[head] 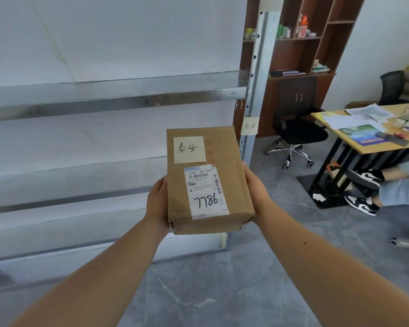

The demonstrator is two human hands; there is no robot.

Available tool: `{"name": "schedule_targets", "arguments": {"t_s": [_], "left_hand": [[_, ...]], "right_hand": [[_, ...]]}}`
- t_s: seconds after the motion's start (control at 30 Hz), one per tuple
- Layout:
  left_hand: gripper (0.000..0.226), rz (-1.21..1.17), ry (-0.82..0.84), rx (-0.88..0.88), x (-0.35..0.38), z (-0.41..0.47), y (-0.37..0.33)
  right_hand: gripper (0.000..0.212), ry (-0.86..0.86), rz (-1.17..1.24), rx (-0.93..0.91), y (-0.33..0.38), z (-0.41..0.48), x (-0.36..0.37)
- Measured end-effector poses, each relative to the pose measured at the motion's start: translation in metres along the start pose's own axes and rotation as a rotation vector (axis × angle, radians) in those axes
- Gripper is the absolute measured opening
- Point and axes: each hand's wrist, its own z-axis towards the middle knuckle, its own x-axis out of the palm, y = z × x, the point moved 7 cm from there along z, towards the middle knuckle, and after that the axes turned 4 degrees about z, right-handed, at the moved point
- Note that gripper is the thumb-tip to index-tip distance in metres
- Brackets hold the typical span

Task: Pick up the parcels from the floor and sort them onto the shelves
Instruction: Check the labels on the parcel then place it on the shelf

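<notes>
A brown cardboard parcel is held up in front of me, its top face showing a handwritten yellow note, a white shipping label and the number 7786. My left hand grips its left side and my right hand grips its right side, fingers hidden underneath. Behind it stands a metal shelf unit with white boards on several levels. A yellow note with the same handwriting hangs on the shelf's right upright post.
To the right are a brown wooden cabinet, a black office chair and a wooden desk with papers. A seated person's legs and black-and-white sneakers are under the desk. Grey floor lies below.
</notes>
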Motion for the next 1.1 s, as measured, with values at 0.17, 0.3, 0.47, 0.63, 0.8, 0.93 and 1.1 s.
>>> {"name": "schedule_targets", "arguments": {"t_s": [0.17, 0.3, 0.47, 0.63, 0.8, 0.93, 1.1], "left_hand": [[0.020, 0.012, -0.051, -0.047, -0.005, 0.015, 0.023], [0.025, 0.036, -0.093, -0.102, -0.020, 0.041, 0.042], [0.016, 0.022, -0.038, -0.245, -0.022, 0.079, 0.060], [0.020, -0.115, -0.011, -0.369, -0.029, 0.119, 0.082], [0.014, -0.078, -0.070, -0.371, -0.033, 0.143, 0.068], [0.004, -0.087, -0.108, -0.366, -0.035, 0.167, 0.059], [0.008, -0.036, -0.124, -0.372, -0.040, 0.196, 0.057]], "right_hand": [[0.083, -0.017, -0.043, 0.021, -0.017, 0.019, -0.005], [0.090, -0.065, -0.044, 0.087, -0.041, 0.037, -0.003], [0.086, -0.061, 0.010, 0.145, -0.061, 0.062, -0.002], [0.073, -0.072, -0.029, 0.158, -0.059, 0.093, 0.012], [0.069, -0.057, -0.043, 0.245, -0.064, 0.119, 0.033], [0.074, -0.042, -0.056, 0.263, -0.063, 0.138, 0.050], [0.068, -0.025, -0.085, 0.288, -0.064, 0.159, 0.062]]}}
